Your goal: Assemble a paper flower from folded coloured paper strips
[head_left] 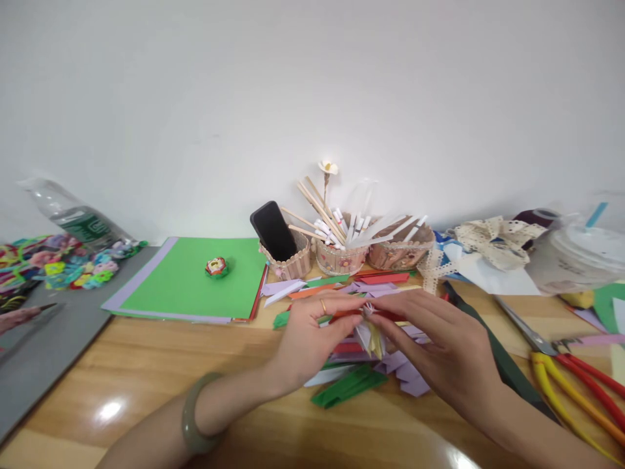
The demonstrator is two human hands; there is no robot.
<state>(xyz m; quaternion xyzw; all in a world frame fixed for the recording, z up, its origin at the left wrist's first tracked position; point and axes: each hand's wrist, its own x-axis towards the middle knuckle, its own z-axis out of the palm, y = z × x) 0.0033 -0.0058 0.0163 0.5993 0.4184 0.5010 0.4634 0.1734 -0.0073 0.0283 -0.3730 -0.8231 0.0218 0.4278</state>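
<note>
Both my left hand (312, 339) and my right hand (439, 339) pinch a small folded paper piece (370, 337) between thumbs and fingers, white on the outside with pale yellow showing below. Its top end is partly covered by my fingertips. Underneath and behind it lies a heap of folded paper strips: a green strip (347, 385), lilac strips (407, 372) and red ones (374, 279). A small layered paper flower (216, 267) in red, white and green rests on the green paper sheets (166, 280) to the left.
Three decorated pots (342, 259) along the wall hold a phone (273, 231), sticks and pens. To the right are scissors (532, 335), yellow-and-red handled tools (561, 378), a lace bow (498, 241) and a plastic cup (581, 251). At far left, another person's hand (19, 318) is near a bottle (81, 215).
</note>
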